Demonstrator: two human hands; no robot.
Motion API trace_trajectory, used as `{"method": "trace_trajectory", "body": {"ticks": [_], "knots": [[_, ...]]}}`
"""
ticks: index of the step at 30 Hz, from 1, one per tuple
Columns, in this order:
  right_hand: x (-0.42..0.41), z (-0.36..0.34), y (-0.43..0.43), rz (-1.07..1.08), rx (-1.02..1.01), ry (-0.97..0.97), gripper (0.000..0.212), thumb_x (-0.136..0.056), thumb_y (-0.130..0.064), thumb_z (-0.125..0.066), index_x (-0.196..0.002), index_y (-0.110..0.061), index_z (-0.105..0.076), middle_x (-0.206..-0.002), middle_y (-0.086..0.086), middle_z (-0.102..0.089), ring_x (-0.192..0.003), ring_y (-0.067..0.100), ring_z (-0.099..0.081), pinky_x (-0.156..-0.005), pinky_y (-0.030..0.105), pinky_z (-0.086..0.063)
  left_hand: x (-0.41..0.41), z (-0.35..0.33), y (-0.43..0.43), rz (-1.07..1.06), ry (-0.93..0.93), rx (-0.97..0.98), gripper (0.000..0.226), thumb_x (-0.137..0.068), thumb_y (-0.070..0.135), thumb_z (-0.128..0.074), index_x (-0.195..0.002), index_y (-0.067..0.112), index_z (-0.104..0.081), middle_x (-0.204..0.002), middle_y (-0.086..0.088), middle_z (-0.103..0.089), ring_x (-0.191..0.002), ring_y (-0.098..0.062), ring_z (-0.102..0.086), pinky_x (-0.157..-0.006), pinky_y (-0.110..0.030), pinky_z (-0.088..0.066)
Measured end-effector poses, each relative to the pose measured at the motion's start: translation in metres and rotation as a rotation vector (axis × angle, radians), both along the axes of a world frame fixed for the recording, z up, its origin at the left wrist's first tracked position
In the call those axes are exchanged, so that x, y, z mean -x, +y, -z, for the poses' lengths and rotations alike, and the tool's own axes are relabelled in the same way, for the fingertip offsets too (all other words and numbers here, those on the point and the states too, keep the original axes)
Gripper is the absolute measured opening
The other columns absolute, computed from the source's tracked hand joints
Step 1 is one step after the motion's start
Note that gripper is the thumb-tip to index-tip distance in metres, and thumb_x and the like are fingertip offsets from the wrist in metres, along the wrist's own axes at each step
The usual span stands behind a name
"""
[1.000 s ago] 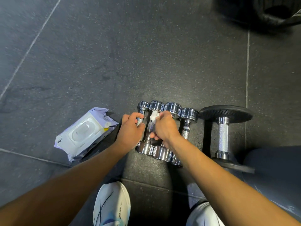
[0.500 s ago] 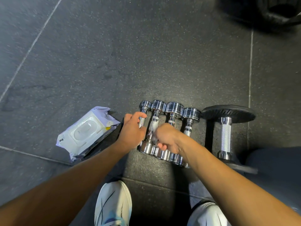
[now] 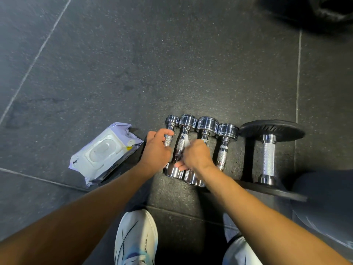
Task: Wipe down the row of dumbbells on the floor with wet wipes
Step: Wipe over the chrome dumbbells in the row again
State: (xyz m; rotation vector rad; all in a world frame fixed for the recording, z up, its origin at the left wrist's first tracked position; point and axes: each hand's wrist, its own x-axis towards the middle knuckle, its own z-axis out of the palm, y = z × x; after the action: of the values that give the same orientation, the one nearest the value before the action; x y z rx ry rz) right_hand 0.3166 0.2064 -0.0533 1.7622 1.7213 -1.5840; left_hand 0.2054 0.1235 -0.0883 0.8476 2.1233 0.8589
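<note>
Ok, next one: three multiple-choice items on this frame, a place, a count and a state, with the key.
1. Where is the pack of wipes? A. On the floor, left of the chrome dumbbells. B. On top of them. C. Right of them.
2. How many chrome dumbbells are in the row? A. Two. B. Four. C. Six.
3. What is the left hand doing? A. Lying flat. B. Gripping the handle of the leftmost dumbbell. C. Hanging idle.
1 A: it lies beside the left hand. 2 B: four shiny heads stand side by side. 3 B: its fingers curl round the handle; the right hand holds a wipe.
</note>
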Motion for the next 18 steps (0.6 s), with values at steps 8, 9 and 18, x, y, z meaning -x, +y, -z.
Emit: {"method": "trace_trajectory", "body": {"ticks": [8, 9, 18], "knots": [[-0.015, 0.009, 0.014, -0.595, -0.907, -0.025, 0.024, -0.098, -0.019, -0.06, -0.114, -0.03, -0.075, -0.099, -0.005, -0.07, -0.092, 0.021, -0.054, -0.083, 0.035, -0.05, 0.004, 0.002, -0.002, 0.038, -0.002, -0.003, 0.053, -0.086, -0.01, -0.057, -0.123, 0.027, -0.061, -0.113, -0.002, -0.039, -0.08, 0.0, -0.048, -0.083, -0.01, -0.04], [-0.018, 0.009, 0.006, -0.607, -0.933, -0.028, 0.021, -0.096, -0.023, -0.062, -0.11, -0.031, -0.075, -0.097, -0.007, -0.07, -0.094, 0.022, -0.053, -0.085, 0.036, -0.047, 0.004, 0.002, -0.002, 0.04, -0.002, -0.002, 0.054, -0.086, -0.01, -0.057, -0.124, 0.028, -0.061, -0.113, -0.002, -0.039, -0.08, 0.0, -0.048, -0.083, -0.009, -0.039], [-0.036, -0.014, -0.041, -0.831, -0.701, 0.112, 0.026, -0.098, -0.019, -0.053, -0.121, -0.018, -0.067, -0.114, 0.006, -0.062, -0.097, 0.027, -0.065, -0.086, 0.036, -0.057, 0.006, 0.001, -0.001, -0.002, -0.063, 0.023, 0.056, -0.083, -0.011, -0.054, -0.118, 0.032, -0.061, -0.105, 0.002, -0.04, -0.075, -0.005, -0.049, -0.073, -0.005, -0.041]]}}
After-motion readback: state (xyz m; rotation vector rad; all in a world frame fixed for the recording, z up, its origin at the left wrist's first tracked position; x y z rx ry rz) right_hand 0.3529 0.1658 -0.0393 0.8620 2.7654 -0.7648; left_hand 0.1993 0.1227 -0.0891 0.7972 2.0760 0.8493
